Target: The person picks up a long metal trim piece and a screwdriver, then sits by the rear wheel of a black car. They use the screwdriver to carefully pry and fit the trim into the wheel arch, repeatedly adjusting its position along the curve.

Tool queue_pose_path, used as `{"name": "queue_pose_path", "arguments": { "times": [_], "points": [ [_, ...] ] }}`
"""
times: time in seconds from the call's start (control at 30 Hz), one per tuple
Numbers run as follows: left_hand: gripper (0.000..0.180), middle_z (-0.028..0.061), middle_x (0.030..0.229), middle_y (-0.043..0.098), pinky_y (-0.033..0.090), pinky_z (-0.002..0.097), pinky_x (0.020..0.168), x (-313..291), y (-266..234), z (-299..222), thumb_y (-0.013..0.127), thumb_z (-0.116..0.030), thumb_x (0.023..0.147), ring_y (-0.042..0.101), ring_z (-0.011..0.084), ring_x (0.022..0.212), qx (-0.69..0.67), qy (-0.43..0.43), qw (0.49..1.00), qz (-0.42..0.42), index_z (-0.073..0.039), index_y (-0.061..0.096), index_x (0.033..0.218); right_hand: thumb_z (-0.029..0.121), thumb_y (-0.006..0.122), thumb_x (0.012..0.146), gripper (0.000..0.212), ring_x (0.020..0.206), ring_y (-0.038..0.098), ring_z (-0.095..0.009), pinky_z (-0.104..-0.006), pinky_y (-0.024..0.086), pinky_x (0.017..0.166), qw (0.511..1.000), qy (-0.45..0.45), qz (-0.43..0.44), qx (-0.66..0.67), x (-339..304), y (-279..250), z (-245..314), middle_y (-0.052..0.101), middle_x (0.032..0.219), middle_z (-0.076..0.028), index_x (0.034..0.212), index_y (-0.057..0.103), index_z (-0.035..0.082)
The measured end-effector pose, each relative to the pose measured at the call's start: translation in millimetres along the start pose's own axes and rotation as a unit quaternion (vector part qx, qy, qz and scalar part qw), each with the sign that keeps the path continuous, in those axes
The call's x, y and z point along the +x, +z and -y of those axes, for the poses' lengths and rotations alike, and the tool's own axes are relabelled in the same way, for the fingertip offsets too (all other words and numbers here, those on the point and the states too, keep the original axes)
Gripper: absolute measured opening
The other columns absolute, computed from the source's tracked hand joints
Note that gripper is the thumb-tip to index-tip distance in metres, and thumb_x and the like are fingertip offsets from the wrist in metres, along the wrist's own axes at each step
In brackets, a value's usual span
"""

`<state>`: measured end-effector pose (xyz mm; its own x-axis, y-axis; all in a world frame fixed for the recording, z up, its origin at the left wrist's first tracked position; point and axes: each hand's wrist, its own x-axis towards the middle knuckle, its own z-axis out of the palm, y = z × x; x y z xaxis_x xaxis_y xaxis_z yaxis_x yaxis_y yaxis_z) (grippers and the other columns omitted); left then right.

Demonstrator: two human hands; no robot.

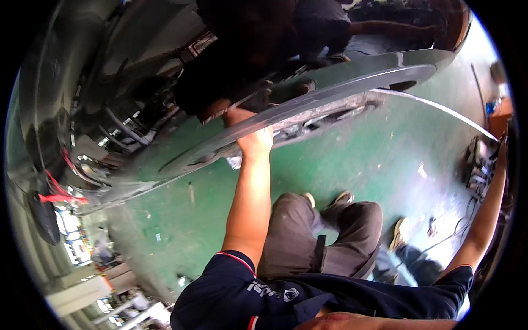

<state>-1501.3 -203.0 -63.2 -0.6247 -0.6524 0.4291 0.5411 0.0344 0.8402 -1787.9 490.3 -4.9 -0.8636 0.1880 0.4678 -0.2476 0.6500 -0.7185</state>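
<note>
My left hand (256, 138) touches the car (148, 44); rightward from it a pale strip (445, 108) slants toward my right hand (502, 145), both hands' finger closure unclear.

White lettering (264, 290) stands beside a small white emblem (291, 295) on the dark shirt (357, 291).

Navy short-sleeved shirt (352, 294) worn | sleeve hems (240, 259) trimmed — red and white | white emblem (290, 295) printed in front | trousers (355, 236) worn — grey-brown

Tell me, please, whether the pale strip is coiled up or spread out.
Spread out: the pale strip runs in one long sweep from the dark car panel toward the right hand, without visible loops.
</note>
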Motion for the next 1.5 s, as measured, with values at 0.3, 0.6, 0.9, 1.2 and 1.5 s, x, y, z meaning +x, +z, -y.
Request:
{"name": "queue_pose_path", "arguments": {
  "times": [0.3, 0.6, 0.9, 1.2, 1.5],
  "points": [
    [0.010, 0.0117, 0.072, 0.061, 0.042, 0.0266, 0.054, -13.5, 16.3, 17.8, 0.046, -0.006, 0.098, 0.055, 0.0151, 0.061, -0.125, 0.169, 0.977, 0.039, 0.000, 0.055, 0.097, 0.025, 0.058, 0.091, 0.024, 0.056, 0.048, -0.016, -0.0324, 0.040, 0.052, 0.988, -0.024, 0.101, -0.115, 68.0, -47.3, -142.7, 0.051, 0.069, -0.003, 0.093, 0.060, 0.001],
    [0.023, 0.0242, 0.070, 0.063, 0.043, 0.0297, 0.046, -10.2, 0.5, -7.5, 0.039, -0.023, 0.094, 0.053, 0.0227, 0.047, -0.162, 0.146, 0.976, 0.011, -0.003, 0.046, 0.084, 0.021, 0.061, 0.085, 0.022, 0.057, 0.059, -0.025, -0.0426, 0.052, 0.056, 0.923, 0.066, 0.311, -0.216, -6.3, 119.5, -155.6, 0.058, 0.068, -0.010, 0.091, 0.064, -0.001],
    [0.042, 0.0277, 0.070, 0.063, 0.036, 0.0265, 0.041, -4.9, 10.5, -1.2, 0.034, -0.032, 0.091, 0.046, 0.0212, 0.038, -0.215, 0.120, 0.965, -0.085, 0.005, 0.053, 0.088, 0.029, 0.064, 0.085, 0.034, 0.048, 0.060, -0.030, -0.0460, 0.049, 0.041, 0.847, 0.203, 0.396, -0.292, -60.5, 143.8, -98.4, 0.060, 0.066, -0.019, 0.088, 0.063, -0.004],
    [0.037, 0.0262, 0.068, 0.063, 0.035, 0.0244, 0.042, -1.8, 18.9, 1.2, 0.032, -0.026, 0.091, 0.044, 0.0189, 0.039, -0.239, 0.147, 0.952, -0.120, 0.004, 0.054, 0.086, 0.020, 0.060, 0.082, 0.025, 0.049, 0.060, -0.029, -0.0441, 0.050, 0.043, 0.820, 0.250, 0.430, -0.284, -111.6, 154.8, -74.0, 0.060, 0.068, -0.020, 0.088, 0.063, -0.004],
    [0.052, 0.0174, 0.064, 0.064, 0.038, 0.0270, 0.046, 8.2, 28.7, 2.1, 0.035, -0.046, 0.095, 0.044, 0.0198, 0.041, -0.310, 0.119, 0.942, -0.048, -0.002, 0.061, 0.089, 0.027, 0.053, 0.089, 0.026, 0.051, 0.057, -0.021, -0.0383, 0.048, 0.047, 0.689, 0.307, 0.557, -0.348, -121.8, 180.5, -117.6, 0.059, 0.064, -0.011, 0.083, 0.061, 0.003]
  ]
}}
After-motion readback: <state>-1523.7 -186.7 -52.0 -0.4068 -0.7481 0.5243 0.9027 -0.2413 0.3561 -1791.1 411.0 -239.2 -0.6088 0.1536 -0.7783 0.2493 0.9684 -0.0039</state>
